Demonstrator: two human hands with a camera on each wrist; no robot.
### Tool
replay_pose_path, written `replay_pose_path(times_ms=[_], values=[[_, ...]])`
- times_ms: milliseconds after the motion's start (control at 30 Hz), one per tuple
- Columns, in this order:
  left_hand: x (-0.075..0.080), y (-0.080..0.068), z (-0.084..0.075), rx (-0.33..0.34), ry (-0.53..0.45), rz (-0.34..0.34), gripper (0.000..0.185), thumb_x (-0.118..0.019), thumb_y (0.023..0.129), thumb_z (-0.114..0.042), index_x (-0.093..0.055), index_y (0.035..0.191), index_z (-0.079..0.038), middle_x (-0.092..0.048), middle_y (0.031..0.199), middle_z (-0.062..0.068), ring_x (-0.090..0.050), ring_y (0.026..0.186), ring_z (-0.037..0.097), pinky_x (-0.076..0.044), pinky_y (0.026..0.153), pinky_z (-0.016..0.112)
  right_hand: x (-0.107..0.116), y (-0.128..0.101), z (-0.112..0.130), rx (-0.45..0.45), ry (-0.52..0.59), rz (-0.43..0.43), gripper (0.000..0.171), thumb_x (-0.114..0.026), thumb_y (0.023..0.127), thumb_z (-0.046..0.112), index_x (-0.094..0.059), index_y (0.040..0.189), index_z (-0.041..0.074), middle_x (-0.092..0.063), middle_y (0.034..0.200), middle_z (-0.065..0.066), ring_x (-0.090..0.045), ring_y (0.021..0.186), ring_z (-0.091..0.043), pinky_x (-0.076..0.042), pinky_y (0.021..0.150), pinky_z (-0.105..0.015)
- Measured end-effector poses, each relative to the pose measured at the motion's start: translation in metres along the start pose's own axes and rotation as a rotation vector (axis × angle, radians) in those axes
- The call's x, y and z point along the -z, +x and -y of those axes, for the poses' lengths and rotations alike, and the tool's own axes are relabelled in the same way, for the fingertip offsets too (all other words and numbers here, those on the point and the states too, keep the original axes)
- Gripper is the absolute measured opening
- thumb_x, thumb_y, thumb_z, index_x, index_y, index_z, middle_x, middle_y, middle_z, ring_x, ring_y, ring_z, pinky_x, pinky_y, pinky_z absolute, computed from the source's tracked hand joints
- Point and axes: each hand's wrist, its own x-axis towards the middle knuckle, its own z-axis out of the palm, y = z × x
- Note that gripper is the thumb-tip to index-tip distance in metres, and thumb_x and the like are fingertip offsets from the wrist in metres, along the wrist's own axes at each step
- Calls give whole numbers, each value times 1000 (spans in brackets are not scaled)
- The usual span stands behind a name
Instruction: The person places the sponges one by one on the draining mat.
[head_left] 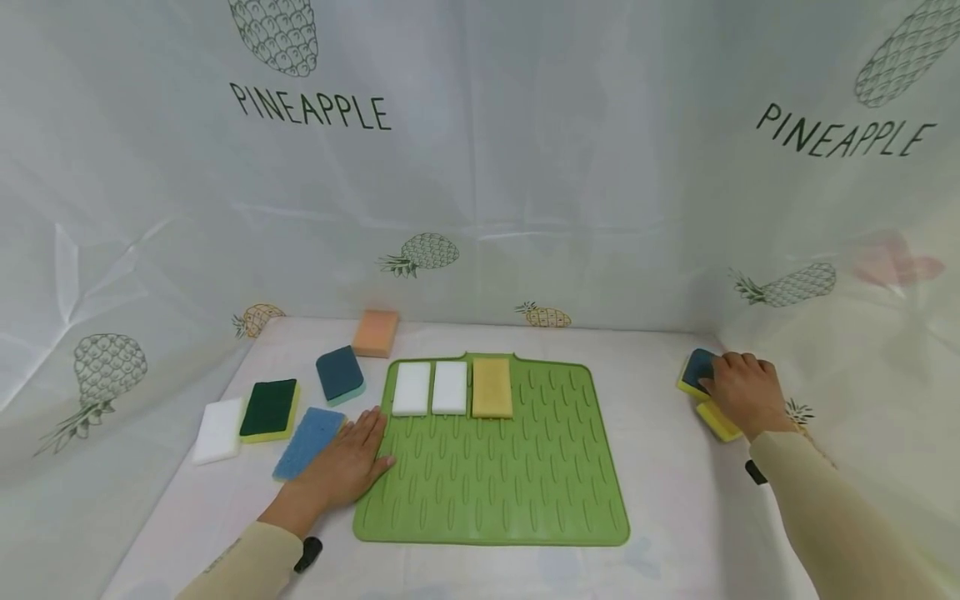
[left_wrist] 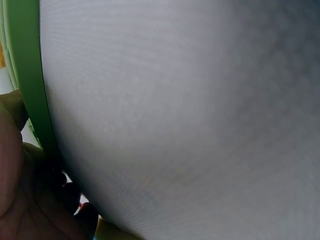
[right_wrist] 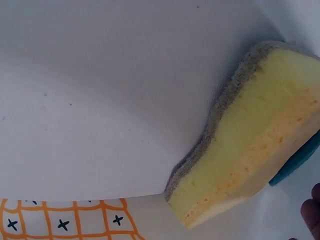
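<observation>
My left hand point(head_left: 348, 458) lies flat with fingers spread on the left edge of a green ridged mat point(head_left: 495, 483), and the mat's rim point(left_wrist: 30, 65) shows in the left wrist view. On the mat's top row sit two white sponges point(head_left: 411, 389) and one yellow sponge point(head_left: 492, 388). At the far right, my right hand point(head_left: 746, 392) holds the right side of a dark-blue and yellow sponge point(head_left: 698, 367), thumb on it; the other fingertips are hidden. A wavy-edged yellow sponge point(head_left: 720, 421) with a grey underside lies just below that hand.
Left of the mat lie a blue sponge point(head_left: 311, 442), a dark-green and yellow sponge point(head_left: 270, 410), a white sponge point(head_left: 217, 432), a dark-blue and teal sponge point(head_left: 341, 373) and an orange sponge point(head_left: 376, 333). Pineapple-printed sheeting point(head_left: 540, 208) hangs around the white tabletop point(head_left: 660, 483).
</observation>
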Motion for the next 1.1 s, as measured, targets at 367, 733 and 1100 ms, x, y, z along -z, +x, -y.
replay_pose_path(times_ms=[367, 733, 1100], values=[[4, 0, -2, -5, -6, -1, 76, -55, 110, -40, -30, 162, 9, -26, 170, 29, -25, 158, 48, -26, 127, 65, -2, -1, -2, -69, 80, -52, 88, -85, 89, 41, -44, 140, -17, -51, 135, -41, -48, 122, -62, -41, 100, -78], [3, 1, -3, 3, -3, -1, 76, -55, 110, -40, -28, 162, 9, -25, 171, 27, -25, 159, 46, -26, 128, 63, -6, -5, -5, -101, 104, -23, 112, -85, 84, 56, -34, 146, -22, -43, 140, -46, -43, 124, -65, -38, 98, -81], [2, 1, -1, 21, 2, 31, 77, -53, 111, -42, -27, 164, 6, -23, 172, 25, -23, 160, 44, -24, 129, 62, -10, -1, 4, -60, 106, -106, 109, -89, 76, 40, -31, 144, -22, -42, 137, -46, -44, 121, -64, -42, 92, -79]])
